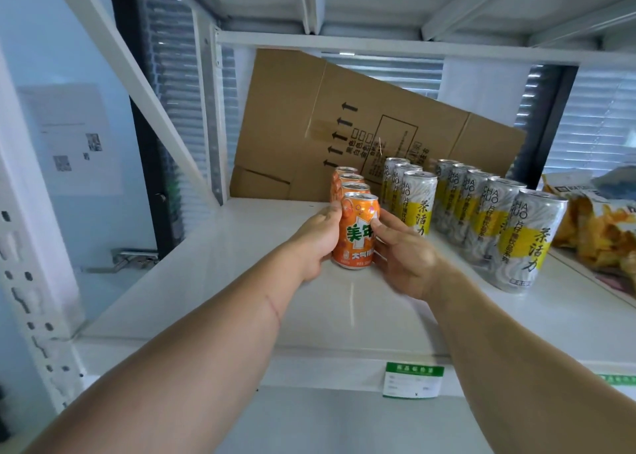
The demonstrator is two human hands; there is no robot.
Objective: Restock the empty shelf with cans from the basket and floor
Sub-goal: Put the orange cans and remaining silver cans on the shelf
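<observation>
Head view shows us the front orange soda can (358,233) upright on the white shelf (213,274), our left hand (318,240) and right hand (401,257) gripping its sides; we judge it rigid, slick, full-heavy, best held mid-body.

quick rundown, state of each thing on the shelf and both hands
front orange can: upright on the shelf, gripped from both sides
left hand: curled round the can's left side
right hand: fingers on the can's right side
orange row: upright, single file behind it
silver-yellow cans: upright, two rows
cardboard box: flattened, leaning at the back
snack bags: lying at right
</observation>
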